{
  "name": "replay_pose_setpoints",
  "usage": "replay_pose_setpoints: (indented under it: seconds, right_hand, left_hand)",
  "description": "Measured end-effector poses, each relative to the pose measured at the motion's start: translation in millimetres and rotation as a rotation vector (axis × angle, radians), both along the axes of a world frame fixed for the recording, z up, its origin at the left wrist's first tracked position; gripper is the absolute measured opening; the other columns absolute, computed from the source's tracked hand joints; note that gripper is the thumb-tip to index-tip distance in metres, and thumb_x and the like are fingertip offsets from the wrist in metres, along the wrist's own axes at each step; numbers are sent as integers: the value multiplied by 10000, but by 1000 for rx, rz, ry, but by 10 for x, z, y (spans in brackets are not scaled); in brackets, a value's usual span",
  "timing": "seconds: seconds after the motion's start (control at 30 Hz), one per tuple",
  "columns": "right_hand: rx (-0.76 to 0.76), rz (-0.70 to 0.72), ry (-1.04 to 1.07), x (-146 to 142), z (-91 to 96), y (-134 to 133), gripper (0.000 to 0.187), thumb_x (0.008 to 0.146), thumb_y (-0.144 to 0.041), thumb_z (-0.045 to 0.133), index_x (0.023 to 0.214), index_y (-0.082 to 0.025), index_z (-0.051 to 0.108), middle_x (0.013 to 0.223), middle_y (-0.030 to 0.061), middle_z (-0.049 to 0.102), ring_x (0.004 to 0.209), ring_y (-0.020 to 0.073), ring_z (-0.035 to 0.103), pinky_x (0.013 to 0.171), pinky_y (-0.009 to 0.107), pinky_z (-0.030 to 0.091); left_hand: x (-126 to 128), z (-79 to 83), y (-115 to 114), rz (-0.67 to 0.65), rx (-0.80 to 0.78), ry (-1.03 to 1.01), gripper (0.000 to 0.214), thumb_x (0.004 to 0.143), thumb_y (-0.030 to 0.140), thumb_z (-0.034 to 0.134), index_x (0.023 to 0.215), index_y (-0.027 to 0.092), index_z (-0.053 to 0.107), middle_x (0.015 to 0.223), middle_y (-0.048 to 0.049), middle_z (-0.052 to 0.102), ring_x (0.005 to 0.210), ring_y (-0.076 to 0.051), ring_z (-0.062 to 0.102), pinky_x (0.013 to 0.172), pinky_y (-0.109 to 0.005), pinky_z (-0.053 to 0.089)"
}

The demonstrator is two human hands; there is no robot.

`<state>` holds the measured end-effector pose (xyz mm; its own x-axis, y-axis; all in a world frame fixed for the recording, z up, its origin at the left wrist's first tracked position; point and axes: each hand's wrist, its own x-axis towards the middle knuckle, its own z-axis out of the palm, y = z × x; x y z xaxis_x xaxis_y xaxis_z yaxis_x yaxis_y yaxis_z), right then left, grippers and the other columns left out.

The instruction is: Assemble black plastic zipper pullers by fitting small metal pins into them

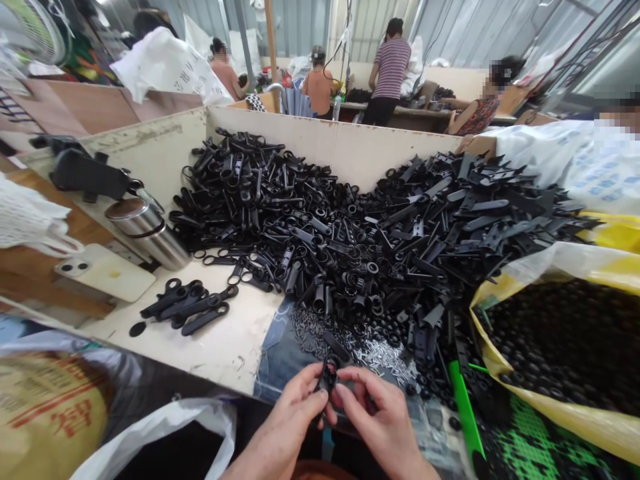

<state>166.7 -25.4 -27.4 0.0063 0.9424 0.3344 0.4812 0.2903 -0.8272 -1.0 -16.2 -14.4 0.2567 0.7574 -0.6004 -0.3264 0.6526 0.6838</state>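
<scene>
1. The left hand (pixel 300 397) holds a black part (pixel 326 381) in a narrow grip, between the thumb and the bent fingers.
2. The right hand (pixel 377 407) is at the right side of this part, with thumb and index finger close together. I cannot tell if they pinch some small piece.
3. The part is low in the middle of the view, at the near edge of the table (pixel 220 350), with its ring end upward.
4. Just beyond the hands, silver pins (pixel 387 360) and dark screws (pixel 310 333) lie on a mat (pixel 275 357).
5. Behind these are two joined heaps: ringed pieces (pixel 250 193) on the left, flat pieces (pixel 460 207) on the right.
6. On the left side lie some handles (pixel 185 307), near a phone (pixel 107 272) and a steel bottle (pixel 153 233).
7. On the right, a bag (pixel 555 260) contains black beads (pixel 565 340), beside a green tray (pixel 465 413).
8. Other people (pixel 393 70) are at the back.
</scene>
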Motion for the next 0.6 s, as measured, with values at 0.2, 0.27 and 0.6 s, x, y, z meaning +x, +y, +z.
replay_pose_setpoints:
  seconds: [0.2,0.27,0.6]
  right_hand:
    - [124,55,-156,-7,19,50,156,1005,-247,602,1052,-164,725,599,-52,569,459,112,523,483,215,418]
    - [127,51,-182,-10,21,53,176,1022,-260,581,1051,-158,722,605,-45,582,460,113,533,484,216,425]
    - [24,-5,-146,-71,48,22,242,1050,-328,559,976,-176,732,685,-3,687,489,124,600,487,215,473]
  left_hand:
    - [-37,176,47,-95,60,32,524,736,370,787,1200,152,675,750,7,671,726,-153,583,707,-272,437]
    - [-28,236,66,-100,83,53,485,751,356,772,1185,158,680,825,-10,689,737,-148,583,762,-283,466]
    - [-22,150,104,-219,238,215,581,834,331,635,1345,67,554,1096,-154,731,820,-190,628,884,-363,500]
